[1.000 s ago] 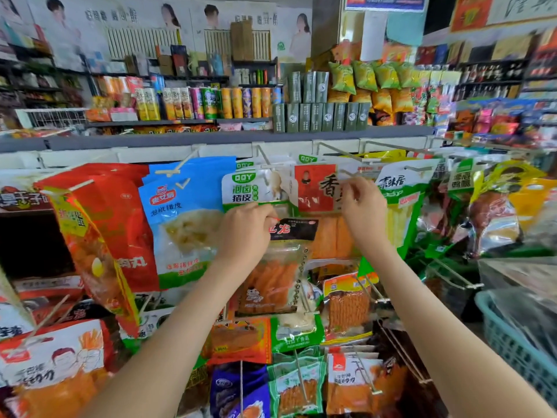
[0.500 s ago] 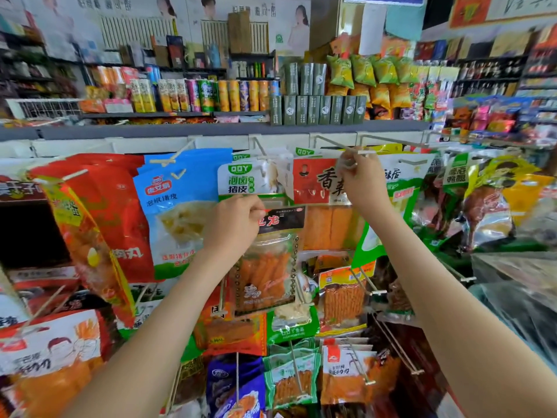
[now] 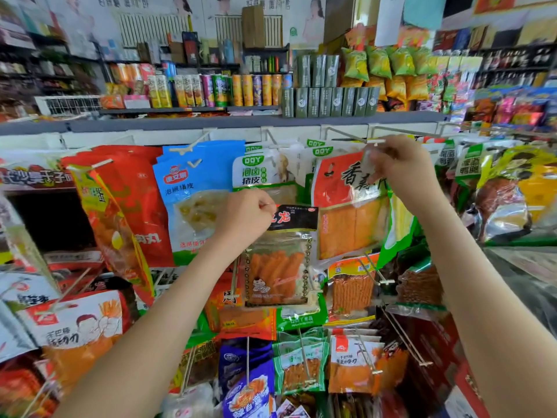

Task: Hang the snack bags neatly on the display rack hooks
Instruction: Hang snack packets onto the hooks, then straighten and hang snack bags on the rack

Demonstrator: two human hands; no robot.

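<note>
My left hand [image 3: 245, 217] grips the top left corner of a black-topped snack bag [image 3: 280, 260] with orange sticks showing through its clear front; the bag hangs down in front of the rack. My right hand [image 3: 398, 164] pinches the clear top edge of a red and orange snack bag [image 3: 343, 206], holding it just under the tip of a long metal hook [image 3: 352, 133] on the top rail. Whether the bag's hole is over the hook I cannot tell.
Blue [image 3: 196, 191], red [image 3: 132, 200] and green-white [image 3: 259, 173] bags hang on neighbouring hooks to the left. Lower hooks [image 3: 373, 273] stick out toward me with smaller packs. A grey shelf [image 3: 211, 122] with cans and boxes runs above the rack.
My right hand rose from the orange bag's side to the hook tip, lifting that bag's top edge. My left hand stayed on the black-topped bag, almost in place.
</note>
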